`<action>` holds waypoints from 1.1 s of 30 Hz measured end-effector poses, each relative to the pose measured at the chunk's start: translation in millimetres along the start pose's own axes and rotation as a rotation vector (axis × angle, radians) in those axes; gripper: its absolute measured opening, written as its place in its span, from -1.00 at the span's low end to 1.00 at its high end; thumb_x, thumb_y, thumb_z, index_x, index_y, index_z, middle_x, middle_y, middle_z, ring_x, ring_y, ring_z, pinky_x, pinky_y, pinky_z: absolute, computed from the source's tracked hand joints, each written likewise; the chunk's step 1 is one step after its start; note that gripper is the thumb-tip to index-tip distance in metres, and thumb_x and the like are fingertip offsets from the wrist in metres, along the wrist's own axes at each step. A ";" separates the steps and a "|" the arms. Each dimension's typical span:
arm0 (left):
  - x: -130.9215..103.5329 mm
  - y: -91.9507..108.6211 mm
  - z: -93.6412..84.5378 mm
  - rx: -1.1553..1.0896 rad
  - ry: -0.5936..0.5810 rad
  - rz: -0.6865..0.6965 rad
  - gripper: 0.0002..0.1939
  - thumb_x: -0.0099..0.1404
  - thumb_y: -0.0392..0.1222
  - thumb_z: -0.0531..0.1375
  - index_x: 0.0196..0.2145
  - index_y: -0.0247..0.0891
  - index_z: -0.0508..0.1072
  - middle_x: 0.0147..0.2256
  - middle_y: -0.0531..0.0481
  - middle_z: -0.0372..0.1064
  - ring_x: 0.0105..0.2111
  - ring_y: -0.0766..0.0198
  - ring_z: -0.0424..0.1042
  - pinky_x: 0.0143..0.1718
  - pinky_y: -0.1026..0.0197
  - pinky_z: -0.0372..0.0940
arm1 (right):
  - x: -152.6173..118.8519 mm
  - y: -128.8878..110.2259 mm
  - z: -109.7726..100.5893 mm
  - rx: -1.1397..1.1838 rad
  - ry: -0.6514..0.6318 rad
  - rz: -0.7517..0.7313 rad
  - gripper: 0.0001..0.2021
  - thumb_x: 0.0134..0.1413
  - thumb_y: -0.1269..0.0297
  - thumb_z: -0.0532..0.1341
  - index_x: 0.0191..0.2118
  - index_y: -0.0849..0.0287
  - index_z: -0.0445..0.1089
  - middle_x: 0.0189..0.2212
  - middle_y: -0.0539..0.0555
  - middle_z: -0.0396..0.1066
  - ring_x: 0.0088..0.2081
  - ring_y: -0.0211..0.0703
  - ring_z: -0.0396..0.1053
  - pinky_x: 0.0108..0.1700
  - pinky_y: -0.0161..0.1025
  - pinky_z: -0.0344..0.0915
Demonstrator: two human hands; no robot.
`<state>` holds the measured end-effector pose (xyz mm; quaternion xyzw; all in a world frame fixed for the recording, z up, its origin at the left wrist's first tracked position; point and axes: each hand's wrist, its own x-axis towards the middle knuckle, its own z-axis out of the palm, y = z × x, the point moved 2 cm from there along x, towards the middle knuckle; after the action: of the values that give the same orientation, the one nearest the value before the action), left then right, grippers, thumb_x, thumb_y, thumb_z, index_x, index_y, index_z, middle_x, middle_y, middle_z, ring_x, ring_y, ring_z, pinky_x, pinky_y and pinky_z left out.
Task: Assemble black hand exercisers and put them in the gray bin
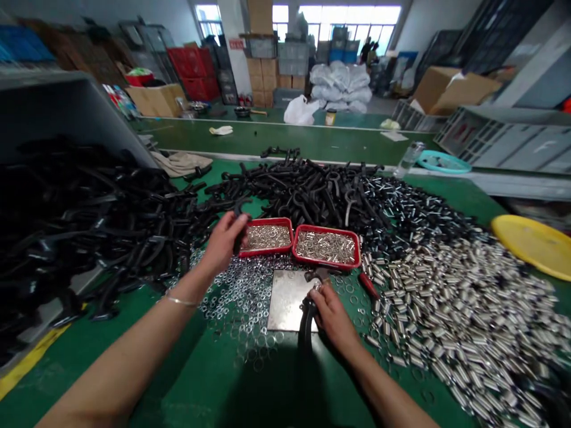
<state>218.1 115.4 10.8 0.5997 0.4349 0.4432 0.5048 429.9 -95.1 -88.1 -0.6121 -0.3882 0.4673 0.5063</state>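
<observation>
The black part (306, 329), best held steady over the near edge of the metal plate (284, 297), is gripped at its top by the right hand (329, 309), while the left hand (225, 239), closed on a curved black piece (238, 206) by the left red tray (274, 220), should avoid loose rings (264, 299).

The left hand (226, 235) grips a black hooked part (241, 205) beside the left red tray (267, 252). The right hand (332, 312) holds a black elongated part (306, 330) at the metal plate (284, 300). Silver cylindrical parts (473, 303) lie heaped at right.
</observation>
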 end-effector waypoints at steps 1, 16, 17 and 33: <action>-31.8 -3.5 13.1 -0.046 -0.108 -0.090 -0.59 0.29 0.15 0.20 -0.09 -0.20 0.33 -0.44 0.08 0.36 -0.58 0.39 0.31 -0.56 0.35 0.21 | 0.1 -5.2 -0.4 -0.119 0.023 -0.072 -0.69 0.28 -0.02 0.11 -0.36 0.10 0.23 -0.45 -0.09 0.19 -0.42 -0.27 0.20 -0.38 -0.34 0.16; -160.9 -33.6 103.6 0.035 -0.360 -0.360 -0.57 0.41 0.22 -0.06 -0.20 -0.23 0.26 -0.68 0.16 0.29 -0.78 0.33 0.26 -0.75 0.35 0.11 | -22.2 -54.6 -10.4 -0.706 -0.072 -0.309 -0.82 0.34 0.12 0.03 -0.23 0.08 0.24 -0.38 0.04 0.39 -0.34 -0.08 0.39 -0.28 -0.24 0.18; -161.0 -32.1 104.8 0.063 -0.365 -0.345 -0.58 0.42 0.21 -0.07 -0.21 -0.22 0.25 -0.68 0.17 0.29 -0.78 0.34 0.25 -0.75 0.35 0.10 | -22.1 -54.8 -10.8 -0.713 -0.083 -0.321 -0.82 0.34 0.13 0.03 -0.23 0.08 0.24 -0.36 0.05 0.39 -0.32 -0.07 0.40 -0.27 -0.24 0.18; -165.0 -5.8 114.2 0.827 -0.292 0.036 -0.68 0.52 -0.04 -0.19 -0.07 -0.26 0.22 -0.32 -0.15 0.46 -0.36 0.10 0.54 -0.38 0.16 0.30 | -30.5 -53.6 -16.6 -0.488 -0.047 -0.357 -0.77 0.37 0.08 0.02 -0.24 0.09 0.26 -0.39 0.00 0.36 -0.36 -0.14 0.34 -0.28 -0.25 0.22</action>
<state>290.7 -69.0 -21.3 0.8150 0.4896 0.1511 0.2706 437.8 -118.3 -29.1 -0.6267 -0.6020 0.2779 0.4093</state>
